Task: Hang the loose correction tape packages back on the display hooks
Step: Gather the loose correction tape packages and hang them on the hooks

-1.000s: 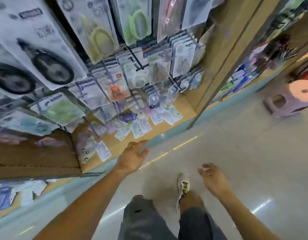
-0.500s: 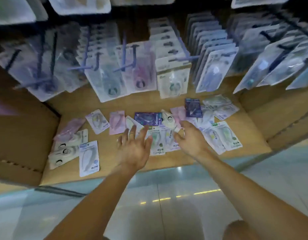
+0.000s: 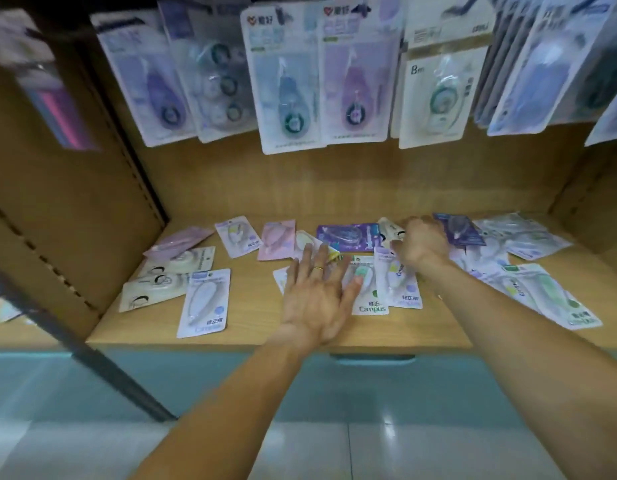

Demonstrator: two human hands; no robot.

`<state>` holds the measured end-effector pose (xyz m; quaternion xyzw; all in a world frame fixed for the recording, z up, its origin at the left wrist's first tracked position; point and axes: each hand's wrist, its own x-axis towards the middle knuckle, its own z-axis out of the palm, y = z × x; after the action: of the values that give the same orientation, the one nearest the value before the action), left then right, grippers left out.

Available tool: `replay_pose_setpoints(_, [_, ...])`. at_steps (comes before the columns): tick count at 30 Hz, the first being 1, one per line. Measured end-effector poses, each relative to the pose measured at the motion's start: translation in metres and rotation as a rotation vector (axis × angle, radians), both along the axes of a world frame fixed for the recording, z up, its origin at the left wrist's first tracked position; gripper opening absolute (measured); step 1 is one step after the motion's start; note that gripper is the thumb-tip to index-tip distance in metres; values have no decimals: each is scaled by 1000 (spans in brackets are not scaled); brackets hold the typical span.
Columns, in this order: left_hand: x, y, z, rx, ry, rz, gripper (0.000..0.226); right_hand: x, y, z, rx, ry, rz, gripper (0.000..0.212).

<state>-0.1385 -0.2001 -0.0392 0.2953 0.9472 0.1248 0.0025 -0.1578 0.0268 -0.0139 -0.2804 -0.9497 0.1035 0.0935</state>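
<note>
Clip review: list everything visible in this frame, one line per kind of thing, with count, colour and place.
loose correction tape packages: roughly twenty, hard to count where they overlap; white, pink, purple and green-printed; lying flat across the shelf
dark purple package: one, mid-shelf near the back
hanging correction tape packages: several rows, pale blue, purple and white cards; hung above the shelf
light wooden shelf: one, tan, with side walls
teal base panel: one, below the shelf edge
glossy tiled floor: pale, at the bottom
gold ring: one, on a left-hand finger
left hand: fingers spread flat over mid-shelf packages
right hand: fingers curled down among packages near the back; grip hidden
</note>
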Motion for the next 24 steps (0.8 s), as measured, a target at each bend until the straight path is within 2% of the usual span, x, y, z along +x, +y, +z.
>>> replay_pose_setpoints(5, [6,-39,-3,22,-8,65,64,-7,8,9,-171,188,-135,39])
replay_pose_setpoints(8, [8,-59,-6,42,-11,100,64,-7,4,20,-290,254,-150,36])
replay_pose_setpoints(10, [11,-69,-4,84,28,125,66,-2,-9,29,-289,308,-122,34])
replay_pose_setpoints(12, [11,-79,1,105,78,183,76,5,-35,34,-275,381,17,30])
replay_pose_setpoints(14, [8,-95,6,131,126,275,80,11,-69,28,-284,381,261,31])
replay_pose_setpoints(17, [-2,-133,7,210,185,432,71,18,-125,12,-300,319,652,46])
replay_pose_setpoints(19, [-13,-165,4,228,180,527,60,17,-157,-2,-240,271,855,48])
replay_pose_setpoints(21, [-27,-194,-1,191,173,595,53,11,-179,-16,-182,195,944,49])
replay_pose_setpoints(24, [-38,-217,-7,115,95,606,59,4,-192,-24,-107,125,986,52])
